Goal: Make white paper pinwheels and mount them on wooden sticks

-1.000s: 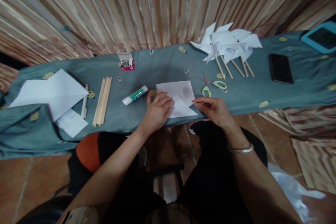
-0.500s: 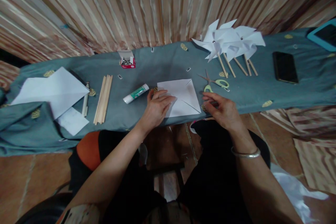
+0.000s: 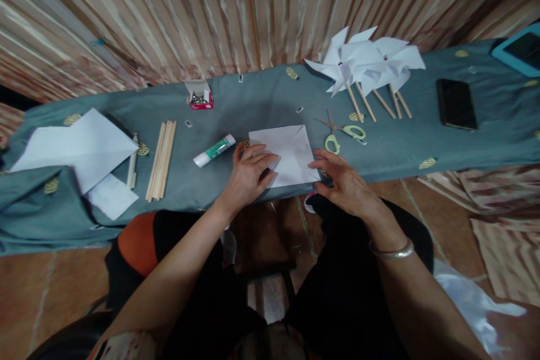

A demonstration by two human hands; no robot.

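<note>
A square sheet of white paper (image 3: 291,152) with slits at its right-hand corners lies flat near the bench's front edge. My left hand (image 3: 250,173) rests on its left side, fingers spread over it. At its right edge is my right hand (image 3: 341,180), thumb and fingers apart around the lower right corner, with nothing visibly gripped. Green-handled scissors (image 3: 335,130) lie opened just beyond my right hand. A glue stick (image 3: 214,151) lies left of the paper, close to my left hand.
Several paper pinwheels (image 3: 358,62) on sticks lie at the back right, near a phone (image 3: 456,104) and a blue-framed tablet (image 3: 521,50). Leftward are wooden sticks (image 3: 161,160), a red box of pins (image 3: 199,95), a pen (image 3: 132,163) and white sheets (image 3: 80,146).
My right hand has moved left to the paper's right edge, and its fingers have spread from a closed pose. My left hand stays on the paper. The view has shifted slightly.
</note>
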